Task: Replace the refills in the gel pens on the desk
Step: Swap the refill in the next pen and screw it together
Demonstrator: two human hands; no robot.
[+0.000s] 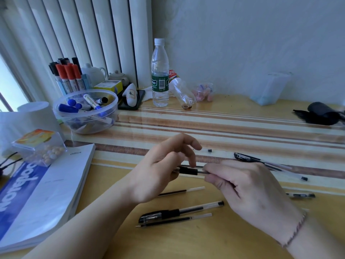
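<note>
A gel pen with a black grip (188, 171) is held level above the desk between both hands. My left hand (160, 165) pinches its black grip end, the other fingers spread. My right hand (248, 186) grips the clear barrel, which its fingers hide. Below lie a loose refill (182, 191), a capped black pen (179, 211) and another refill (175, 220). More pens lie at the right (265, 162) (300, 195), and a small black end plug (209, 150) sits behind the hands.
A clear bowl of markers (85, 111) and a marker holder (68, 77) stand at the back left. A water bottle (160, 73) is behind centre. A thick book (46, 193) and a box of beads (39, 146) lie left. A black object (319, 114) is far right.
</note>
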